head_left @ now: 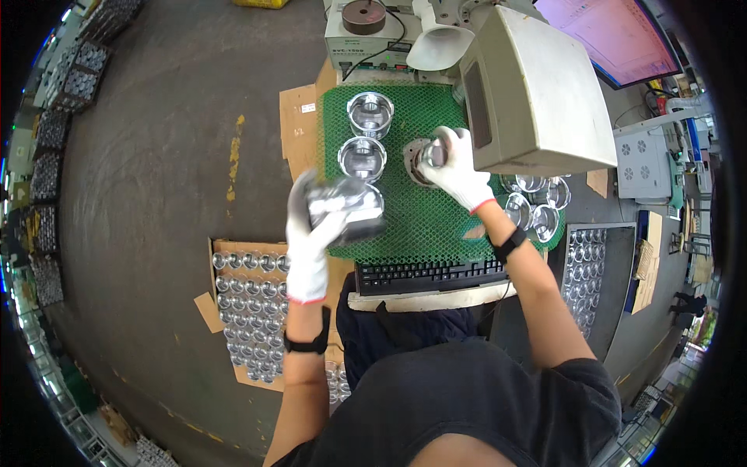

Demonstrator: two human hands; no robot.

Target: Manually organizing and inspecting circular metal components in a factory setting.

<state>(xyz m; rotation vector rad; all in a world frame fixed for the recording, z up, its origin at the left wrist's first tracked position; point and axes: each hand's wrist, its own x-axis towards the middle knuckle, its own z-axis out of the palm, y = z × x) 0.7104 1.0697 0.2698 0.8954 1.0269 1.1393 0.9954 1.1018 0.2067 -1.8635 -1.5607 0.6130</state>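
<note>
My gloved left hand point(308, 245) is closed round a shiny metal piston point(352, 208), both smeared by motion, above the left side of a green mesh mat point(420, 226). At the mat's middle, my gloved right hand point(461, 167) has its fingers curled about a small round metal part point(434, 152). That part is at a round metal fixture point(414, 165), mostly covered by the hand. Left of it stand an upper piston point(370, 114) and a lower piston point(362, 159), hollow side up. Another sits partly hidden behind the held piston.
More pistons point(531, 210) cluster at the mat's right, beside a beige box-shaped housing point(545, 93). A black keyboard point(428, 274) lies along the near edge. Filled piston trays stand low at left point(253, 311) and right point(585, 272). A lamp point(440, 47) and grey instrument point(366, 50) are behind.
</note>
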